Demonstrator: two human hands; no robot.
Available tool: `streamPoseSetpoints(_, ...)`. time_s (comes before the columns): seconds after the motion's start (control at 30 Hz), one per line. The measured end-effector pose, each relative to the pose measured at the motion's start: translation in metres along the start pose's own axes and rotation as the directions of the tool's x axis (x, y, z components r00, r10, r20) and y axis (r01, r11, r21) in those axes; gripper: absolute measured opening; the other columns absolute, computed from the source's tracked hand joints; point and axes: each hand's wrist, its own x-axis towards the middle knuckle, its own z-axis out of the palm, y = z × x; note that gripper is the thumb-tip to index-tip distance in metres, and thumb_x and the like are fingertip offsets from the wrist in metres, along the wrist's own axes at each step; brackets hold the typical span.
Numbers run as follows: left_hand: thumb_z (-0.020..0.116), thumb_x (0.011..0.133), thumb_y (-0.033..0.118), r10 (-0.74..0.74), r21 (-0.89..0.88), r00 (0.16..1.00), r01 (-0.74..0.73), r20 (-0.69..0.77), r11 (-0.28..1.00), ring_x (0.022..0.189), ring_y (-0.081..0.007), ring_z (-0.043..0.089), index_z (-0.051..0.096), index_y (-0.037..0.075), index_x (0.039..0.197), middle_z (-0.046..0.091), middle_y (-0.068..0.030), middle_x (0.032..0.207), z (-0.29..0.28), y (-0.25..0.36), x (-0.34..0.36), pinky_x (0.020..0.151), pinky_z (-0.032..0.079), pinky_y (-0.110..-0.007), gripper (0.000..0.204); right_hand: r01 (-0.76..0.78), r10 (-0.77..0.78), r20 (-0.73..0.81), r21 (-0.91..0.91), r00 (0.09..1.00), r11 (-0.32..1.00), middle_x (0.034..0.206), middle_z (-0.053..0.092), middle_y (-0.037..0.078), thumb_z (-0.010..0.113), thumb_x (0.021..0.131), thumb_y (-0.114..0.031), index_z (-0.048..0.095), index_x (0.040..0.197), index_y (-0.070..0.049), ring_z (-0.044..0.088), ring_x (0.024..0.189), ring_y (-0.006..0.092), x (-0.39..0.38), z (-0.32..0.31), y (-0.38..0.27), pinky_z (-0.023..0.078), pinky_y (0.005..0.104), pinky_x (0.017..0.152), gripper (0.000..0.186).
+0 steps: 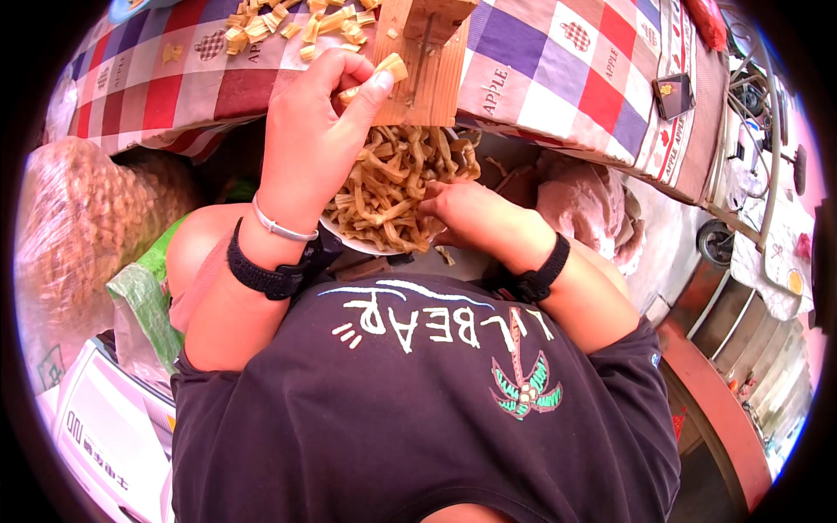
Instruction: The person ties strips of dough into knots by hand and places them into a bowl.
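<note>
My left hand (318, 118) is raised at the near edge of the table, thumb and fingers pinching a pale yellow, ridged strip (394, 66) beside a wooden stand (436, 83). An upright wooden block with a thin metal part stands on that board. Below it, close to my lap, a white bowl (353, 240) is heaped with long, wrinkled tan strips (392, 179). My right hand (479, 218) reaches into the heap from the right, its fingers curled on the strips and partly hidden. Short cut yellow pieces (257, 30) lie loose on the table, left of the stand.
A checked cloth (540, 78) covers the table, with a small dark box (674, 96) near its right end. To the left are a bulging clear plastic bag (96, 227) of brown lumps and a white carton (109, 436). A wheeled frame (715, 242) stands at right.
</note>
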Motion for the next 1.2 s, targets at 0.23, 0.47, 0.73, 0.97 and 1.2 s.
streamPoseSetpoints(0.23,0.071,0.094,0.015,-0.019,-0.237,0.998,0.032,0.057,0.971,0.075,-0.0054,0.061,0.064,0.002,0.099,0.066,0.0008,0.083,-0.005,0.006,-0.005,0.068,0.05,-0.023,0.016,-0.02,0.119,-0.366,0.265,0.923,0.964,0.088,0.068,0.013,0.071,0.09,-0.017,0.071,0.097,-0.003,0.068,0.08,0.0321,-0.02,-0.068,-0.017,0.055,0.0401,0.073,0.016)
streamPoseSetpoints(0.47,0.065,0.097,0.005,0.052,-0.485,0.963,0.086,0.264,0.87,0.086,-0.0067,0.065,0.058,0.001,0.107,0.065,-0.0003,0.091,-0.007,0.026,-0.016,0.078,0.052,-0.023,0.012,0.289,0.198,-0.499,0.733,0.844,0.616,0.084,0.062,-0.001,0.081,0.087,-0.02,0.066,0.111,-0.003,0.056,0.07,0.0041,-0.019,-0.089,-0.061,0.046,0.0222,0.06,0.033)
streamPoseSetpoints(0.73,0.064,0.1,0.014,-0.031,-0.396,0.961,0.143,0.276,0.907,0.078,-0.0023,0.055,0.065,0.002,0.101,0.062,0.0038,0.083,-0.011,0.02,-0.01,0.071,0.046,-0.02,0.013,0.233,0.222,-0.478,0.718,0.85,0.656,0.074,0.059,-0.006,0.079,0.09,-0.018,0.069,0.105,-0.003,0.049,0.066,0.0009,-0.02,-0.096,-0.046,0.04,0.02,0.057,0.024)
streamPoseSetpoints(0.97,0.062,0.101,0.022,0.121,-0.5,0.901,0.116,0.416,0.858,0.097,-0.0157,0.063,0.056,-0.001,0.124,0.065,-0.0093,0.107,0.002,0.019,-0.016,0.091,0.05,-0.031,0.033,0.411,0.238,-0.476,0.869,0.847,0.275,0.095,0.065,0.0,0.069,0.098,-0.012,0.057,0.116,-0.002,0.061,0.079,0.0044,-0.021,-0.105,-0.053,0.049,0.0194,0.07,0.024)
streamPoseSetpoints(1.2,0.063,0.1,0.018,0.059,-0.206,0.941,0.012,0.333,0.978,0.077,-0.0099,0.061,0.067,0.0,0.103,0.066,-0.0083,0.084,-0.008,0.022,-0.007,0.07,0.049,-0.027,0.018,0.436,0.308,-0.566,0.806,0.765,0.4,0.099,0.061,-0.001,0.072,0.095,-0.011,0.057,0.113,-0.004,0.058,0.087,0.0035,-0.016,-0.1,-0.042,0.048,0.0191,0.071,0.024)
